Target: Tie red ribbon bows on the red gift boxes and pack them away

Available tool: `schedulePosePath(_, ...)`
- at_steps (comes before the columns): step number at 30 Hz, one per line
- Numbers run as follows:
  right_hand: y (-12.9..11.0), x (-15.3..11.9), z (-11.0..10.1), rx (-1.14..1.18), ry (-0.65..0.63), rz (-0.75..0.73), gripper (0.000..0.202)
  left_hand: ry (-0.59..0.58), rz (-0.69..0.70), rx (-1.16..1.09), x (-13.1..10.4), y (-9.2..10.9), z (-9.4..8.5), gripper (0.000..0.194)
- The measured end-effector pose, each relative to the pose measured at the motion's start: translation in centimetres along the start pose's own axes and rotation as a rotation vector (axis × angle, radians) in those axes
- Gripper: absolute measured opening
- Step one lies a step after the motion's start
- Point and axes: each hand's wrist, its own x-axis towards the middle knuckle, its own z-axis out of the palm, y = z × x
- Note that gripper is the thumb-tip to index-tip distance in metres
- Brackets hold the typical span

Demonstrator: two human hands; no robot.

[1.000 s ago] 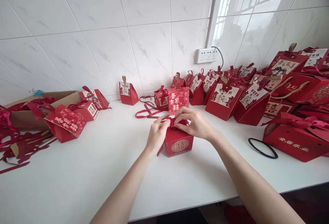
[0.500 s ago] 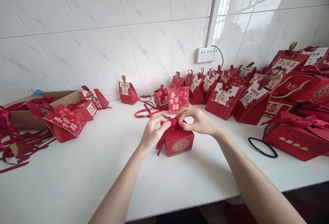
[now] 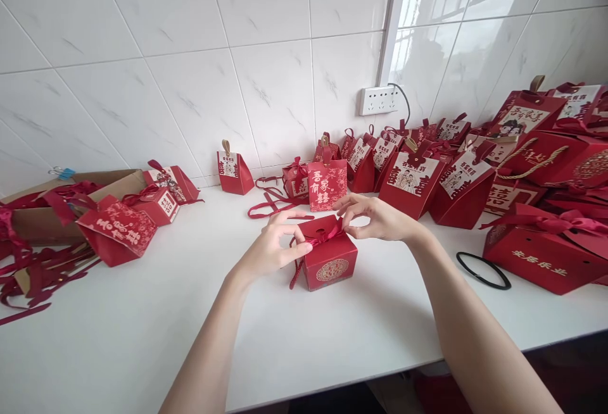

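A small red gift box (image 3: pixel 331 264) with a round gold emblem stands on the white table, a dark hole showing in its top flap. Across its top runs a red ribbon (image 3: pixel 327 234), with an end hanging down the box's left side. My left hand (image 3: pixel 275 244) pinches the ribbon at the left of the box top, thumb and fingers nearly together. At the upper right of the box, my right hand (image 3: pixel 373 218) pinches the ribbon's other side between thumb and fingers.
Behind the box stand a patterned red box (image 3: pixel 327 183) and loose ribbon (image 3: pixel 266 209). Many red boxes (image 3: pixel 409 180) crowd the right, near a black loop (image 3: pixel 483 271). At left is a cardboard tray (image 3: pixel 47 223) of ribbons beside more red boxes (image 3: pixel 118 230).
My hands have moved apart, the left one left and down, the right one slightly right. The ribbon is now stretched across the box top, and the flap's hole shows.
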Motion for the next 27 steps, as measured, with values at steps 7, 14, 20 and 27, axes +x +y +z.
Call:
schedulePosePath(7, -0.7, -0.7, -0.7, -0.08, 0.015, 0.167, 0.021, 0.007, -0.037, 0.067, -0.2, 0.5, 0.0, 0.023)
schedulePosePath(14, -2.6, -0.3, 0.3, -0.21, 0.155, 0.316, 0.043, -0.038, -0.212, 0.081, -1.0, 1.3, -0.8, 0.039)
schedulePosePath(20, -1.3, 1.5, -0.9, -0.141, -0.05, 0.537, 0.053, -0.303, -0.571, -0.017, -1.7, 0.4, -2.3, 0.037)
schedulePosePath(27, 0.4, 0.4, 0.2, 0.173, -0.175, 0.501, 0.058, -0.464, -0.602, -0.192, -0.7, -0.8, -2.5, 0.035)
